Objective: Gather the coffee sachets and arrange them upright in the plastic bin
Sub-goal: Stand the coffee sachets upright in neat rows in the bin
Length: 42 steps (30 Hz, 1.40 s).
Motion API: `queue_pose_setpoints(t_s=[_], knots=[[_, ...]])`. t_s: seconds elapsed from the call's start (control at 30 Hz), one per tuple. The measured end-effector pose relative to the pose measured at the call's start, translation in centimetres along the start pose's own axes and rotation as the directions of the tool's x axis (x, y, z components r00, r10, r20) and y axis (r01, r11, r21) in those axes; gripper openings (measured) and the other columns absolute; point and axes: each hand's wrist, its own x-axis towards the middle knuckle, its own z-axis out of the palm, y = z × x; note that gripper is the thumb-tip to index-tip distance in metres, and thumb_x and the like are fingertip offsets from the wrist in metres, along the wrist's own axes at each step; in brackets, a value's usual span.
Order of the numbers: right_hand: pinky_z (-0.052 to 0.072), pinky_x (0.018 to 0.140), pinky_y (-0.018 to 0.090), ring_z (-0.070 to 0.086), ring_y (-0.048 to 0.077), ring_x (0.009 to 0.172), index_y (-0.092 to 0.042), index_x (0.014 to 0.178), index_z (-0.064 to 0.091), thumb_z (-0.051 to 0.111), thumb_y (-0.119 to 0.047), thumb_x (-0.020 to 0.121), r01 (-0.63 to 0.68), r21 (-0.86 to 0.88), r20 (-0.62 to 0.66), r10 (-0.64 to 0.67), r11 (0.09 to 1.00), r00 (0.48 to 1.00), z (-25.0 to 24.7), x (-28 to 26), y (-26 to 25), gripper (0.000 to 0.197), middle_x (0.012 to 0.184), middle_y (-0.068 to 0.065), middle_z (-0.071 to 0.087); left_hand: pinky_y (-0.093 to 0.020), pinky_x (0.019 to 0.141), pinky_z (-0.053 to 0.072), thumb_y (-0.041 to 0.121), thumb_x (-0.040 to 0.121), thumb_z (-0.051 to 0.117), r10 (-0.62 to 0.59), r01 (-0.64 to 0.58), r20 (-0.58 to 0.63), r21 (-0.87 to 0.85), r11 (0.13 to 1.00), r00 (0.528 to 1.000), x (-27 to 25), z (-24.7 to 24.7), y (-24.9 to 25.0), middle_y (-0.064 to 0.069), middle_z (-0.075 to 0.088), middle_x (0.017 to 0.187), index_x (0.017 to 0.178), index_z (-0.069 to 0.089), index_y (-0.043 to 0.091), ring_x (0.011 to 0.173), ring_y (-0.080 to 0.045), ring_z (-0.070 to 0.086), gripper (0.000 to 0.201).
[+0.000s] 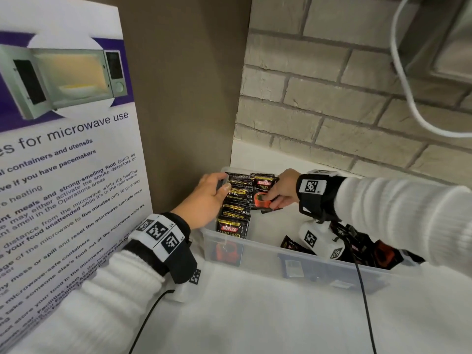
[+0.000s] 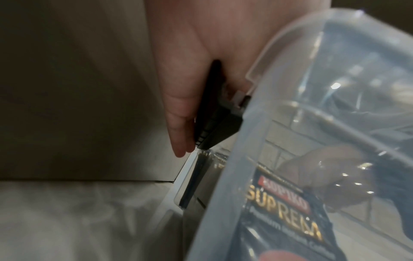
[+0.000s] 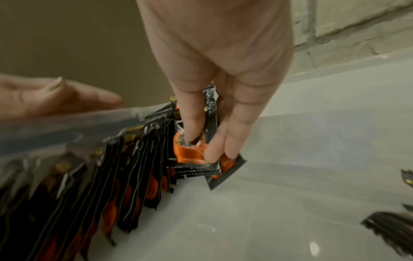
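Observation:
A clear plastic bin [image 1: 281, 247] stands on the white counter. Several black Kopiko coffee sachets [image 1: 235, 215] stand upright in a row along its left wall [image 3: 111, 176]. My right hand [image 1: 277, 192] is inside the bin at the row's far end and pinches a small stack of sachets [image 3: 192, 155], thumb on the orange cup print, fingers behind. My left hand [image 1: 212, 195] is at the bin's far left corner. In the left wrist view its fingers [image 2: 178, 123] and thumb pinch a black sachet [image 2: 214, 123] beside the rim.
Loose sachets [image 1: 383, 254] lie flat at the bin's right end, under my right forearm. A microwave poster [image 1: 63, 149] leans close on the left and a brick wall [image 1: 332, 98] rises behind. A black cable [image 1: 365, 302] crosses the counter in front.

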Motion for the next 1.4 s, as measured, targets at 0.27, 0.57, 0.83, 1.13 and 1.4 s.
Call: queue_pose_setpoints(t_s=[0.27, 0.57, 0.83, 1.13, 1.4], knots=[[0.046, 0.101, 0.038, 0.062, 0.029, 0.112, 0.005, 0.125, 0.052, 0.071, -0.019, 0.081, -0.067, -0.045, 0.065, 0.07, 0.997, 0.995, -0.1, 0.2, 1.4, 0.054, 0.12, 0.019, 0.063, -0.026, 0.101, 0.032, 0.032, 0.099, 0.033, 0.01, -0.01, 0.006, -0.005, 1.0, 1.0, 0.2, 0.0, -0.1, -0.001, 0.032, 0.14, 0.141, 0.031, 0.02, 0.112, -0.007, 0.038, 0.043], [0.041, 0.106, 0.032, 0.056, 0.027, 0.117, 0.007, 0.127, 0.048, 0.059, -0.006, 0.089, -0.12, 0.061, 0.137, 0.111, 0.991, 0.984, 0.4, 0.1, 1.0, 0.042, 0.096, 0.018, 0.062, -0.025, 0.101, 0.032, 0.033, 0.1, 0.034, 0.009, -0.009, 0.012, -0.006, 1.0, 1.0, 0.3, 0.0, -0.2, -0.001, 0.032, 0.14, 0.141, 0.031, 0.019, 0.111, -0.006, 0.039, 0.044], [0.048, 0.084, 0.032, 0.06, 0.023, 0.076, 0.003, 0.129, 0.046, 0.057, -0.01, 0.091, -0.133, 0.116, 0.211, 0.107, 0.984, 0.972, 0.0, 0.7, 0.8, 0.041, 0.086, 0.018, 0.061, -0.028, 0.104, 0.034, 0.032, 0.1, 0.034, 0.008, -0.008, 0.009, -0.013, 1.0, 1.0, 0.3, 0.0, -0.1, 0.0, 0.031, 0.142, 0.142, 0.031, 0.018, 0.112, -0.007, 0.04, 0.044], [0.045, 0.096, 0.031, 0.051, 0.027, 0.124, 0.006, 0.132, 0.043, 0.058, -0.006, 0.09, -0.097, -0.027, 0.201, 0.101, 0.995, 0.974, -2.5, -0.6, 1.5, 0.047, 0.133, 0.022, 0.051, -0.024, 0.099, 0.033, 0.032, 0.099, 0.034, 0.008, -0.008, 0.001, 0.022, 1.0, 1.0, 0.4, 0.1, -0.1, -0.002, 0.031, 0.142, 0.142, 0.03, 0.018, 0.111, -0.006, 0.039, 0.046], [0.038, 0.108, 0.036, 0.034, 0.025, 0.136, -0.018, 0.147, 0.024, 0.054, 0.009, 0.086, 0.144, -0.808, 0.212, 0.054, 0.571, 0.976, -6.2, -4.5, 3.9, 0.073, 0.152, 0.003, 0.029, -0.025, 0.103, 0.028, 0.028, 0.099, 0.037, 0.006, -0.006, -0.011, 0.056, 0.998, 1.0, 0.4, 0.2, 0.1, -0.005, 0.031, 0.144, 0.142, 0.031, 0.015, 0.12, -0.012, 0.039, 0.045]])
